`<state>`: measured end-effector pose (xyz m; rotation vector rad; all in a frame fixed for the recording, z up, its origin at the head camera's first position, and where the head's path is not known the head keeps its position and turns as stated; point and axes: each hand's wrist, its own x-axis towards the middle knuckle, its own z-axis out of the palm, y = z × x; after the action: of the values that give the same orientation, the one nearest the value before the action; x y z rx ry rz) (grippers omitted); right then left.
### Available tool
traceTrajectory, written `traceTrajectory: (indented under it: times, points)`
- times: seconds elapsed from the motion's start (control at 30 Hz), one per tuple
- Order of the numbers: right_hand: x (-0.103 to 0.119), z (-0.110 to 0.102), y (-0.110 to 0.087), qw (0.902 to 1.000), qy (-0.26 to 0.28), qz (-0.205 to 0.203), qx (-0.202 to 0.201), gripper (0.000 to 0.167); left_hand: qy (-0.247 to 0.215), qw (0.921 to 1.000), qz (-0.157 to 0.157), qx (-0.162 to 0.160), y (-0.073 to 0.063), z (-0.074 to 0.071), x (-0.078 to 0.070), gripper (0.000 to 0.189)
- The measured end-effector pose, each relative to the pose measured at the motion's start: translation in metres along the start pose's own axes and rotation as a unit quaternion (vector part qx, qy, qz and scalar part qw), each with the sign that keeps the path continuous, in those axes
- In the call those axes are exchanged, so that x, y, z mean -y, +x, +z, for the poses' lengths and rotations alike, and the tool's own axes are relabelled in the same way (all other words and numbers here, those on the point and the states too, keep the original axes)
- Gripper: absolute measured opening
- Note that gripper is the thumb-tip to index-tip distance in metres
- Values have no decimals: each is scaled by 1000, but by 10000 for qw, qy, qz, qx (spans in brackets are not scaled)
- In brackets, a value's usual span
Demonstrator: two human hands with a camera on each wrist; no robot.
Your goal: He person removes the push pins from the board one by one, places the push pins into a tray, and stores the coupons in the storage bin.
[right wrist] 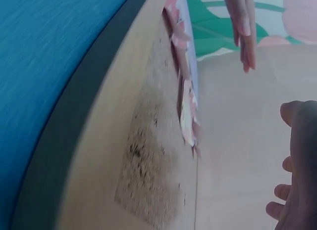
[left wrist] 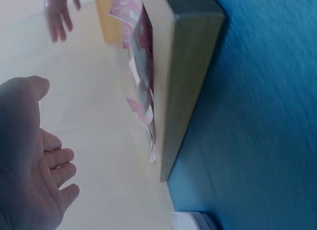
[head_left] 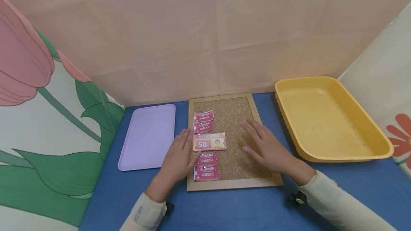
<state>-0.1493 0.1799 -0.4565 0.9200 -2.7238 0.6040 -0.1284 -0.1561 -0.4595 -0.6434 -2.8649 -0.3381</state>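
Observation:
A wood-framed corkboard (head_left: 234, 165) lies on the blue table, with a column of pink paper coupons down its left side. Two small coupons are at the top, one (head_left: 203, 116) above the other, and two more (head_left: 207, 173) at the bottom; small dark pins seem to hold them. Between the pairs lies a wider coupon (head_left: 209, 142) marked 50. My left hand (head_left: 176, 159) hovers at the board's left edge, fingers extended and holding nothing. Over the bare cork on the right, my right hand (head_left: 268, 149) is likewise unfolded. Both wrist views show the hands apart from the board (left wrist: 190, 76).
To the board's left lies a flat lilac tray (head_left: 149, 136). A deep yellow tray (head_left: 334, 120) stands at the right. Behind the table rises a beige cloth wall (head_left: 205, 45), with a flower-printed panel (head_left: 54, 117) on the left.

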Motion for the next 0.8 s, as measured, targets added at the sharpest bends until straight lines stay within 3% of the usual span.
traceTrajectory:
  times: [0.17,0.4,0.6,0.8]
  points:
    - [11,-1,2,9996,243,144,92,79,-401,9987,173,-253,-2,-3,-6,71]
    - [24,4,5,9963,821,236,47,80,-900,9951,81,-401,-6,-4,-15,54]
    - [38,16,5,9882,1495,322,-76,72,-936,9954,-214,36,-9,-7,-25,36]
    - [50,31,6,9747,2204,356,-97,57,-1147,9895,-599,647,-9,-12,-33,32]
